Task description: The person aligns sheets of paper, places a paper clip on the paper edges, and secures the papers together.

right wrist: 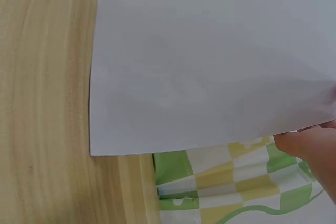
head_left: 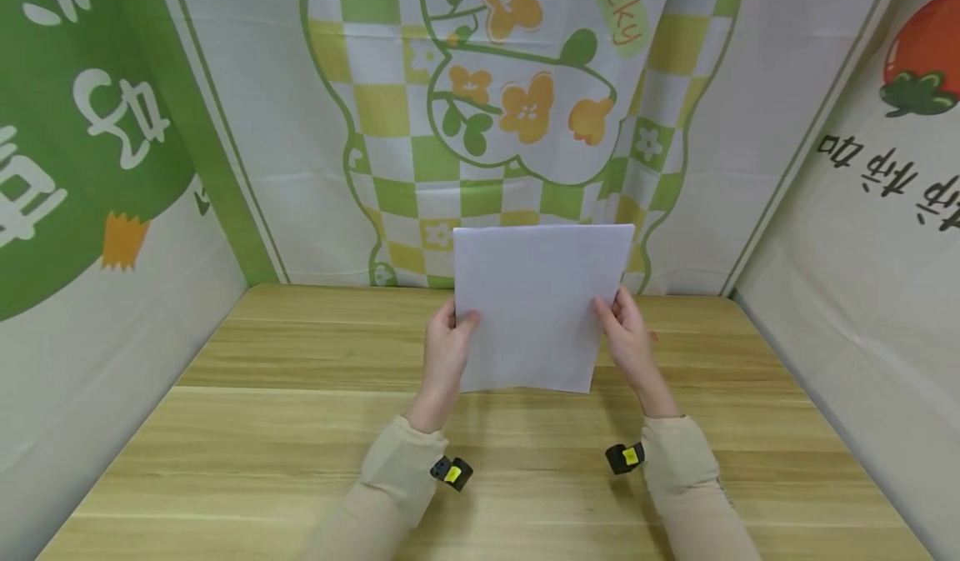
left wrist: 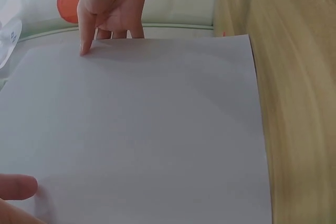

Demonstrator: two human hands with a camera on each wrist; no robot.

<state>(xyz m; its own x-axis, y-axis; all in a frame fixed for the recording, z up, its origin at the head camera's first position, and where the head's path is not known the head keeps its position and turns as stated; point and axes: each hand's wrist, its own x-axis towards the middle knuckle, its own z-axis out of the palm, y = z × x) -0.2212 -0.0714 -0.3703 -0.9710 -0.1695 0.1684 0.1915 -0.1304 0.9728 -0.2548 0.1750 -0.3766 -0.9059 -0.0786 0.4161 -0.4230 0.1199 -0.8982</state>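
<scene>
A blank white sheet of paper point(head_left: 536, 311) stands tilted upright, its lower edge close over the tabletop. My left hand point(head_left: 446, 348) pinches its left side, thumb flat on the face towards me. On the opposite side my right hand point(head_left: 626, 336) grips the edge the same way, its thumb on the front and the other fingers behind. The left wrist view shows the left thumb point(left wrist: 18, 187) lying on the sheet. In the right wrist view, part of the right hand point(right wrist: 315, 148) appears at the paper's edge. The fingers behind the sheet are mostly hidden.
A wood-grain table point(head_left: 262, 444) spreads beneath both arms. Printed curtains hang around it: a checkered one point(head_left: 382, 119) at the back, a green and white one point(head_left: 90, 211) on the left, and a white one point(head_left: 862, 294) on the right. A small red mark point(head_left: 653, 337) shows beside the right hand.
</scene>
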